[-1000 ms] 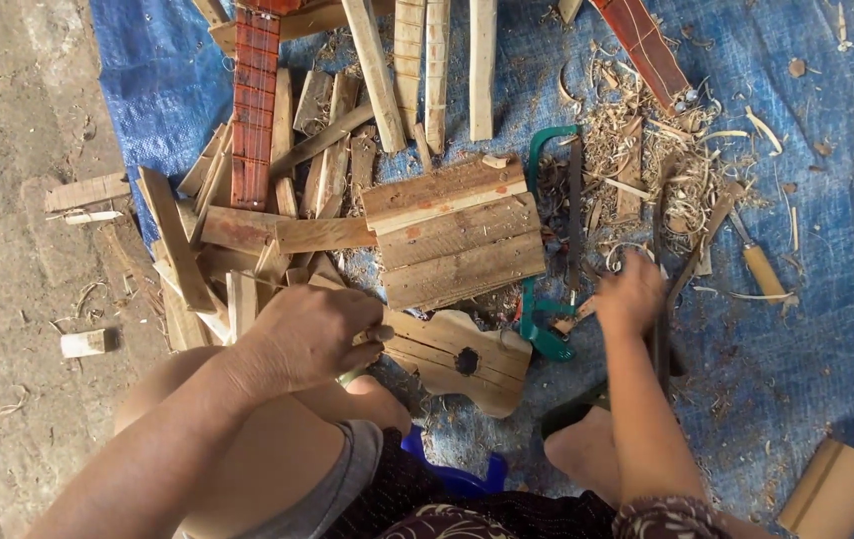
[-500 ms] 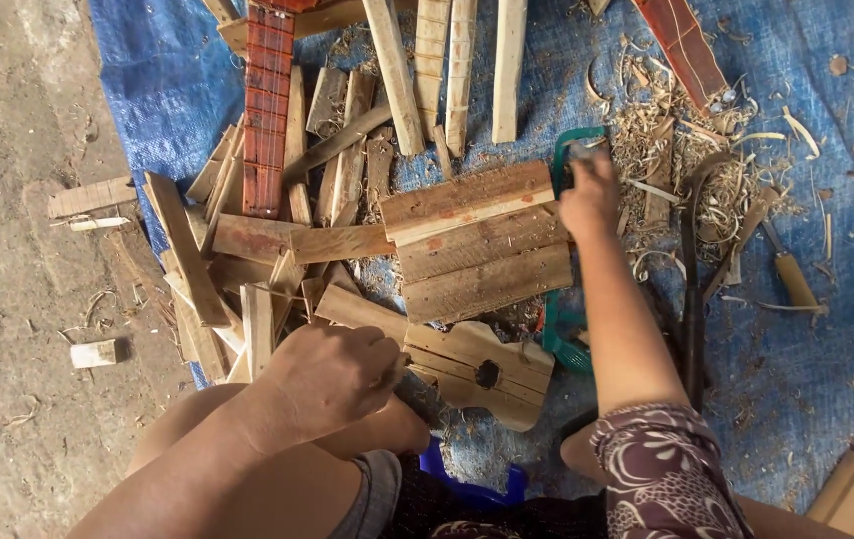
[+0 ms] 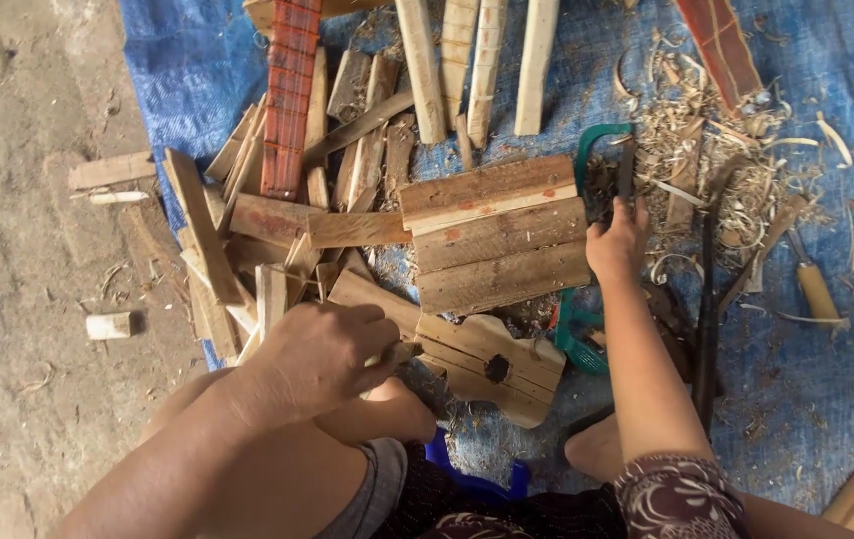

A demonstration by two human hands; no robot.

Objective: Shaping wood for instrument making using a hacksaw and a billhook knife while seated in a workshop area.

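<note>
My left hand (image 3: 322, 359) is closed over the neck end of a small wooden guitar-shaped body (image 3: 492, 364) with a round sound hole, which lies on the blue tarp (image 3: 816, 399) in front of my knee. My right hand (image 3: 616, 240) reaches forward and grips a green-framed saw (image 3: 601, 150) by its dark handle, just right of a block of stacked wooden planks (image 3: 492, 235). A second green tool (image 3: 574, 334) lies partly hidden under my right forearm.
Wood offcuts and slats (image 3: 247, 240) are piled at the left; a red fretted neck (image 3: 289, 95) points away. Long slats (image 3: 477, 60) lie at the top. Shavings (image 3: 716, 150), a wooden-handled tool (image 3: 814, 289) and a dark bar (image 3: 708, 329) lie right. Bare concrete (image 3: 17, 299) at far left.
My right hand moved up from near the lower green tool to the green-framed saw beside the planks and took hold of its handle. My left hand stayed on the guitar-shaped piece.
</note>
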